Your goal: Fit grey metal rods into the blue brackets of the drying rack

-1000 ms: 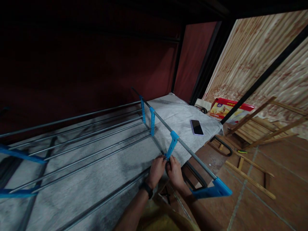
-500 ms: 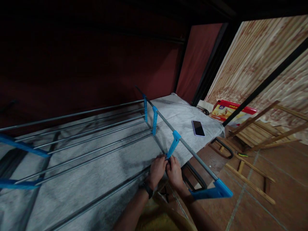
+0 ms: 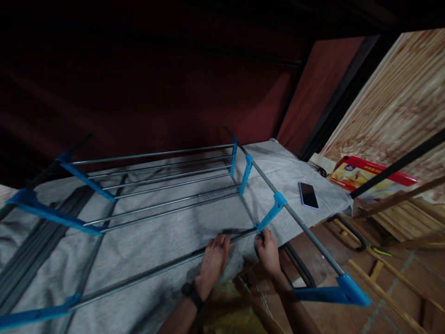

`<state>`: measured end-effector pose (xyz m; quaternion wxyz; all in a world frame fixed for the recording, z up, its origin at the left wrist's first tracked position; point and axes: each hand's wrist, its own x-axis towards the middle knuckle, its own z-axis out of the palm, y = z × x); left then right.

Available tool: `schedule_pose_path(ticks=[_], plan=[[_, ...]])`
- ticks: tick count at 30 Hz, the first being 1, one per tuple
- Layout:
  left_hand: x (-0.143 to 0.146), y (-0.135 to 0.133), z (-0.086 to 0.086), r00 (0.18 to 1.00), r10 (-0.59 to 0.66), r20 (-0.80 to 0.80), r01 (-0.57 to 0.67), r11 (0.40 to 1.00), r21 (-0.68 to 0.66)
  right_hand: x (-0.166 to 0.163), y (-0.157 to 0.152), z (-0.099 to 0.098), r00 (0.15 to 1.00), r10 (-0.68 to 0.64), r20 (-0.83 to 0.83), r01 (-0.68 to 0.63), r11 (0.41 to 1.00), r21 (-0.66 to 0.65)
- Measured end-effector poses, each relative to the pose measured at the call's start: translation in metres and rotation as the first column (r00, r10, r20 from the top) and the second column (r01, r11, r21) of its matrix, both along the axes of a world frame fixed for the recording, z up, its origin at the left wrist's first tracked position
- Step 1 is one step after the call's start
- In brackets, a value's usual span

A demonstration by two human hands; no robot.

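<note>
Our left hand (image 3: pixel 214 256) rests with fingers curled loosely over the nearest metal rod (image 3: pixel 163 268), while our right hand (image 3: pixel 268 249) pinches at the spot where that rod's end meets the lower tip of a blue plastic connector (image 3: pixel 270 215); whether the fingers are fully closed around the joint we cannot tell in this dim light. The rack frame (image 3: pixel 167 185) lies flat on a grey fabric sheet (image 3: pixel 146 241). We judge the assembly well along: several parallel rods already run between blue side brackets (image 3: pixel 83 178) on the left and blue pieces on the right, and a long side tube (image 3: pixel 306 229) carries the connectors. What seems left is seating this nearest rod firmly, and the blue corner piece (image 3: pixel 333 292) at the tube's near end hangs free over the floor with nothing joined to it. Further out, a phone (image 3: pixel 308 195) lies on the sheet just beyond the tube, well clear of our hands. A red and yellow box (image 3: pixel 361 174) sits behind it by the wood-grain wall, and loose wooden slats (image 3: pixel 399 273) lie on the tiled floor to the right. Nothing crowds the joint itself, though a black metal frame below the sheet's edge sits close under our right wrist.
</note>
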<state>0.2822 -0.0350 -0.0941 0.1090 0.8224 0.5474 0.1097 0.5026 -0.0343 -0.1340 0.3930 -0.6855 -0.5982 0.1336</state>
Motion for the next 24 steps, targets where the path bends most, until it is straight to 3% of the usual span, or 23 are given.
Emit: schedule_pose_path(ticks=[11, 18, 24], plan=[[0.000, -0.004, 0.004, 0.990, -0.118, -0.083, 0.118, 0.993, -0.002, 0.017, 0.007, 0.002, 0.998, 0.010, -0.057, -0.014, 0.997, -0.075], [-0.006, -0.003, 0.001, 0.979, -0.128, -0.160, 0.131, 0.991, 0.003, 0.019, 0.011, 0.002, 1.000, -0.003, 0.007, 0.003, 0.997, -0.074], [-0.005, -0.001, 0.006, 0.984, -0.135, -0.112, 0.131, 0.990, -0.042, 0.015, 0.012, 0.002, 0.997, -0.031, 0.070, 0.035, 0.998, -0.043]])
